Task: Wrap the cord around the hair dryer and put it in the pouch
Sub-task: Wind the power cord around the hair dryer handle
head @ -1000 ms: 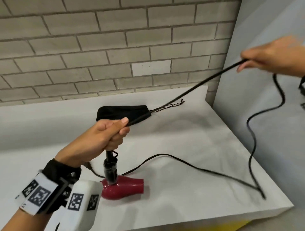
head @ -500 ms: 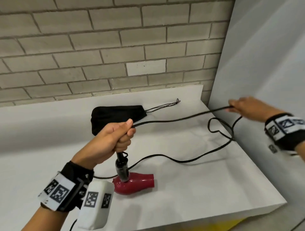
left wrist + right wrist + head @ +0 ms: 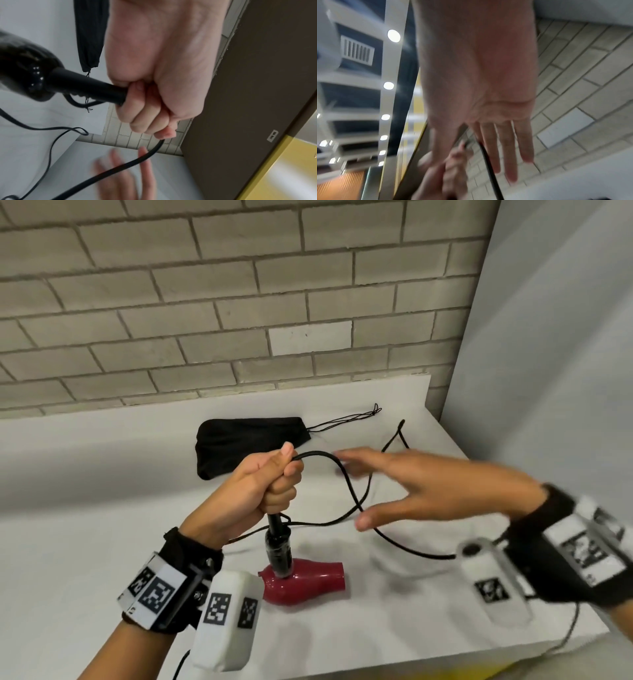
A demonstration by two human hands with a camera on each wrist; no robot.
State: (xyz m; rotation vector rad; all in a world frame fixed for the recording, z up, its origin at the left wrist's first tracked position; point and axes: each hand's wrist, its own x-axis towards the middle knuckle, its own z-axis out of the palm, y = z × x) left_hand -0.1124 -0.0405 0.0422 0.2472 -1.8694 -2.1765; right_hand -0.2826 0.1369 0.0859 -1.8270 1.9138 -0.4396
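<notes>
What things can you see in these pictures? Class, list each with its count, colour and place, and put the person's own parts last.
hair dryer: one, red body with black handle, lying on the counter, handle up.
cord: one, black, loops from the left fist across the counter.
pouch: one, black, flat at the back of the counter, drawstring trailing right.
counter: one, white, below the brick wall.
brick wall: one, grey, behind the counter.
left hand: grips the handle and the cord.
right hand: fingers spread, blurred, near the cord loop.
</notes>
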